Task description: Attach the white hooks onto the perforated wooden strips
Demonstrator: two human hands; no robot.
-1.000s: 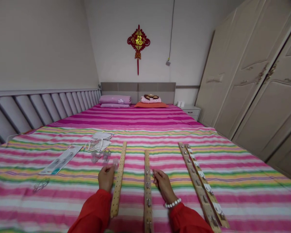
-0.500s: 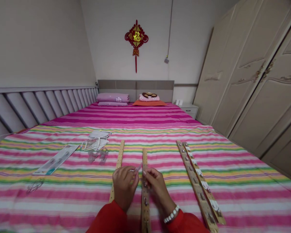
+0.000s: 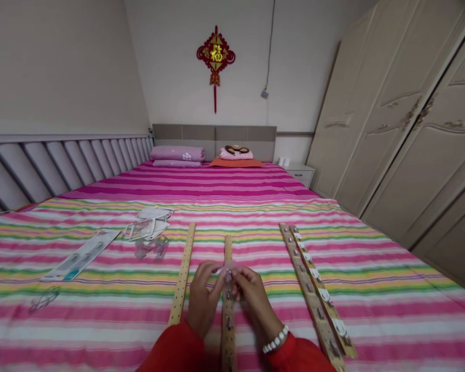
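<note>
Over the middle wooden strip, which bears several small metal hooks, both hands meet at a small clear plastic piece. My left hand pinches it from the left, thumb and index finger closed. On the other side my right hand, with a white bead bracelet at the wrist, has its fingertips closed at the same piece. Fine detail between the fingertips is blurred. Just left of my left hand lies a bare wooden strip with rows of holes.
At the right lie two more strips, one with metal hooks and one with white pieces. To the left are clear plastic bits, clear packets, a long card and thin wire loops. Everything rests on a striped bedsheet.
The clear plastic piece has come from my left fingertips to between both hands, over the strip. My left hand has shifted slightly right. The whole view has tilted a little.
</note>
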